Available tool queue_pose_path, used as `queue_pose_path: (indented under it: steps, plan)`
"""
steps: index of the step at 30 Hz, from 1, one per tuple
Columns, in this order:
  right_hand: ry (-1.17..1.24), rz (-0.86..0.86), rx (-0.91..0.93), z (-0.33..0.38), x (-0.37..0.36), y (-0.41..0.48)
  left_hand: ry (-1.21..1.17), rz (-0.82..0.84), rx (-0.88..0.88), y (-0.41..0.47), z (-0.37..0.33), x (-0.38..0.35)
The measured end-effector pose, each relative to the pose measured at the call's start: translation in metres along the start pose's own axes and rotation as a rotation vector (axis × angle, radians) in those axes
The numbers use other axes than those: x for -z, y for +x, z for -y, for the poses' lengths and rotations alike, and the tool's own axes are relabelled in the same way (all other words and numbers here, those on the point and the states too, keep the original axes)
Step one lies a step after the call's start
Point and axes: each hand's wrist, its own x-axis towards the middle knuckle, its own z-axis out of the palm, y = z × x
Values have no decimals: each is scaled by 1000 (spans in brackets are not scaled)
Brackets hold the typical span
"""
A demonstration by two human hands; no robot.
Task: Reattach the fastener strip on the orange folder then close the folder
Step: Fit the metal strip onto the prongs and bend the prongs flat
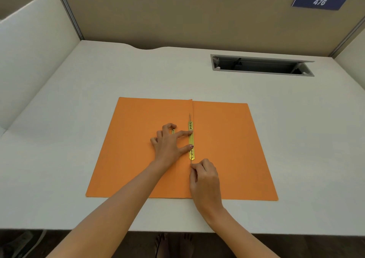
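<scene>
Currently the orange folder (227, 149) lies open flat on the white desk (98, 79), spine crease running away from you, and the gold fastener strip (191, 141) sits lengthwise along that crease, approx mid-folder. Your left hand (169, 145) rests on the left leaf w/ fingers spread: index and thumb tips press the strip's left edge, prob. to keep it from sliding while the prongs are worked; the other fingers curl over a second small gold piece (173, 131), mostly hidden, could be a slider or loose part, can't tell. Your right hand (205, 178) is near-fisted at the strip's near end, thumb and index pinching what looks like a thin prong (191, 161) coming out from under the strip, likely to bend or thread it. A similar thin prong (189, 117) pokes out at the far end. Whether the prongs pass through the strip's holes is too small to read. Cable hatch (262, 66) well clear at back right; folder not yet closed.
</scene>
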Motion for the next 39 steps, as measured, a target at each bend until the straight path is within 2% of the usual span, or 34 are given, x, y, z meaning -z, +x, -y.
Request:
queue_pose_path:
  steps: [12, 17, 21, 24, 26, 29, 33, 39]
  plan:
    - [256, -11, -95, -23, -5, 34, -6, 6, -1, -2, -1, 1]
    - [174, 57, -29, -32, -9, 46, -13, 13, 11, -2, -2, 2]
    - [132, 48, 15, -35, -10, 44, -42, 52, 36, -3, -2, 5]
    - [92, 31, 47, -36, -10, 42, -135, 67, 51, -5, 1, 11]
    - [78, 23, 57, -35, -11, 41, -234, -1, 79, -11, 7, 17]
    - [93, 23, 54, -37, -11, 40, -238, -126, 173, -23, 26, 28]
    - [145, 14, 34, -37, -11, 39, -147, -243, 461, -39, 63, 51]
    - [152, -1, 36, -36, -12, 39, 71, -256, 725, -56, 88, 77]
